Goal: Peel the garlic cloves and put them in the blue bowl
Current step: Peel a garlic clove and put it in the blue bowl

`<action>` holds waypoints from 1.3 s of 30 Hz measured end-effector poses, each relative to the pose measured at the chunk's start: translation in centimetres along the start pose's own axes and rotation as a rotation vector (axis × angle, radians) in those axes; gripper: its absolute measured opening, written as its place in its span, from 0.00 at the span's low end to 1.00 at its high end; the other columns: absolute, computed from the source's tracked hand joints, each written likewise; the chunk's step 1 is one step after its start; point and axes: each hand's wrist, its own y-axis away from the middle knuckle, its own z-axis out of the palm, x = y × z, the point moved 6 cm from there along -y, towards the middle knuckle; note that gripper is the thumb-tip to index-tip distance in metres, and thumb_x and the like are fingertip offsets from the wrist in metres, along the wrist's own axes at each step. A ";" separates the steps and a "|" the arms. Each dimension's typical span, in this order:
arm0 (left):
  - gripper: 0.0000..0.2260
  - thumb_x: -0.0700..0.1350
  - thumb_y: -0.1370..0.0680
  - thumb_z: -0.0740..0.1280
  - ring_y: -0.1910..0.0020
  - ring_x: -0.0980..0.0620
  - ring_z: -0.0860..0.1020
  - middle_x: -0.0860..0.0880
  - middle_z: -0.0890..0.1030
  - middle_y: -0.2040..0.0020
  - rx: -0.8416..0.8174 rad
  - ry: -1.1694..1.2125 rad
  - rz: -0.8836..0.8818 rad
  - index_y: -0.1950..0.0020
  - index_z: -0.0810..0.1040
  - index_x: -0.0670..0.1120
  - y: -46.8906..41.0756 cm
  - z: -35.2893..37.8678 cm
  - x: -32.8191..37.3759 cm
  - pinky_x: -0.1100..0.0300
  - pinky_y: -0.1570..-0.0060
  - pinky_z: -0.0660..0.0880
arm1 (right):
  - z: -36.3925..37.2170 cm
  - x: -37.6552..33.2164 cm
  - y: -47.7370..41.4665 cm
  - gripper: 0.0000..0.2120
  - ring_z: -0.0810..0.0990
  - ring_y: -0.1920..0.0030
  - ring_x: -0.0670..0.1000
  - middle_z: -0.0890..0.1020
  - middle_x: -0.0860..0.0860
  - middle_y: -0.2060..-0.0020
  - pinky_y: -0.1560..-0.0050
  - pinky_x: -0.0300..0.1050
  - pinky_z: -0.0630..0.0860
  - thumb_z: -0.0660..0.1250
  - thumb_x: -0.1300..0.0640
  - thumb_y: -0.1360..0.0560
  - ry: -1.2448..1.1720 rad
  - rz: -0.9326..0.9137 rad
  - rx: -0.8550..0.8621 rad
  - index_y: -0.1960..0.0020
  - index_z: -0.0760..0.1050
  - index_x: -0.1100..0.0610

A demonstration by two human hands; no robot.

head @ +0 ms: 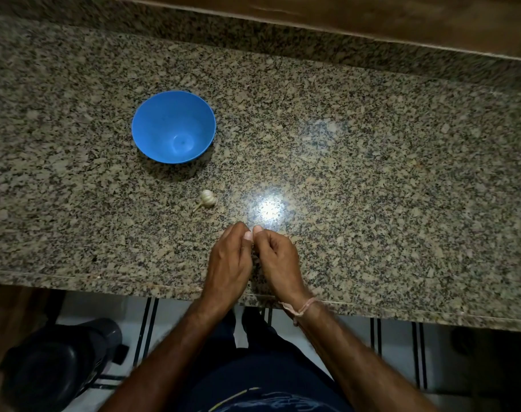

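Both hands meet low on the granite bench, thumbs touching — left hand and right hand have fingers curled inward, pinching something too small to make out. Garlic bulb lies on the bench just beyond them. Blue bowl sits upright farther back-left, nothing inside.

A speckled granite counter with a wooden ledge behind — below, a dark bin on striped floor.
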 end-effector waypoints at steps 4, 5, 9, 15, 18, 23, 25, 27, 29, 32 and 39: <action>0.13 0.48 0.12 0.54 0.62 0.46 0.74 0.45 0.76 0.59 -0.082 0.134 -0.159 0.52 0.71 0.44 -0.1 0.2 -0.4 0.49 0.63 0.71 | 0.1 -1.1 0.0 0.18 0.67 0.73 0.43 0.70 0.42 0.73 0.71 0.33 0.63 0.61 0.49 0.14 0.245 -0.225 0.029 0.62 0.74 0.52; 0.13 0.49 0.12 0.54 0.63 0.47 0.74 0.46 0.77 0.60 -0.124 0.196 -0.232 0.51 0.73 0.46 -0.1 0.4 -0.7 0.50 0.65 0.71 | 0.1 -1.1 -0.1 0.19 0.67 0.72 0.43 0.71 0.43 0.71 0.70 0.35 0.64 0.59 0.47 0.14 0.324 -0.280 0.044 0.61 0.73 0.52; 0.14 0.52 0.12 0.53 0.62 0.51 0.74 0.48 0.76 0.59 -0.187 0.344 -0.382 0.47 0.76 0.49 0.7 0.8 -0.9 0.58 0.65 0.72 | -0.1 -0.1 -0.2 0.20 0.68 0.70 0.42 0.71 0.43 0.70 0.67 0.34 0.64 0.60 0.47 0.14 0.340 -0.262 0.030 0.61 0.74 0.55; 0.14 0.51 0.12 0.53 0.54 0.51 0.76 0.44 0.79 0.52 -0.147 0.261 -0.313 0.43 0.73 0.44 0.7 -0.4 -0.9 0.56 0.56 0.74 | 0.6 1.4 0.4 0.17 0.76 0.63 0.46 0.79 0.50 0.64 0.60 0.44 0.73 0.61 0.47 0.14 -0.119 0.037 -0.129 0.57 0.77 0.55; 0.13 0.51 0.12 0.54 0.51 0.48 0.78 0.46 0.79 0.51 -0.160 0.302 -0.351 0.45 0.74 0.46 0.6 -0.8 -1.2 0.51 0.51 0.76 | 0.4 1.0 0.6 0.13 0.79 0.62 0.50 0.81 0.51 0.62 0.58 0.49 0.78 0.65 0.50 0.16 -0.111 0.001 -0.082 0.55 0.77 0.56; 0.13 0.50 0.12 0.53 0.59 0.54 0.76 0.49 0.78 0.56 -0.190 0.257 -0.347 0.52 0.72 0.51 -0.3 -1.4 -1.5 0.59 0.62 0.70 | 0.8 0.1 0.6 0.03 0.86 0.50 0.55 0.86 0.53 0.53 0.47 0.54 0.84 0.69 0.58 0.18 -0.173 -0.041 -0.007 0.48 0.82 0.55; 0.13 0.50 0.12 0.54 0.58 0.54 0.77 0.48 0.80 0.55 -0.207 0.244 -0.336 0.49 0.75 0.49 -0.4 -1.7 -1.7 0.59 0.61 0.71 | 0.9 -0.4 0.7 0.05 0.87 0.52 0.55 0.87 0.54 0.54 0.49 0.50 0.85 0.68 0.63 0.18 -0.212 -0.032 0.001 0.47 0.83 0.58; 0.13 0.49 0.12 0.54 0.59 0.55 0.78 0.49 0.81 0.56 -0.204 0.247 -0.330 0.49 0.76 0.47 -0.6 -2.2 -1.7 0.61 0.63 0.71 | 1.1 -0.7 0.9 0.06 0.87 0.52 0.57 0.87 0.56 0.53 0.51 0.47 0.85 0.68 0.65 0.19 -0.256 0.000 -0.009 0.45 0.83 0.61; 0.14 0.48 0.12 0.55 0.60 0.55 0.79 0.50 0.82 0.57 -0.206 0.309 -0.342 0.49 0.78 0.47 -1.0 -2.7 -1.8 0.62 0.64 0.72 | 1.3 -0.9 1.0 0.07 0.87 0.50 0.58 0.87 0.56 0.51 0.49 0.48 0.84 0.69 0.66 0.20 -0.294 0.007 -0.022 0.44 0.83 0.62; 0.15 0.50 0.13 0.58 0.65 0.52 0.75 0.50 0.78 0.63 -0.267 0.378 -0.356 0.52 0.79 0.45 -1.1 -2.7 -2.4 0.58 0.66 0.70 | 1.1 -0.9 0.9 0.06 0.86 0.48 0.55 0.87 0.54 0.50 0.45 0.54 0.83 0.72 0.64 0.21 -0.285 -0.027 0.012 0.45 0.84 0.60; 0.08 0.49 0.18 0.70 0.54 0.50 0.86 0.50 0.87 0.57 -0.227 0.410 -0.233 0.52 0.85 0.46 -1.0 -3.7 -1.9 0.52 0.52 0.82 | 0.5 -1.0 1.2 0.03 0.86 0.48 0.58 0.86 0.56 0.53 0.44 0.60 0.84 0.74 0.61 0.22 -0.306 -0.090 0.122 0.49 0.83 0.59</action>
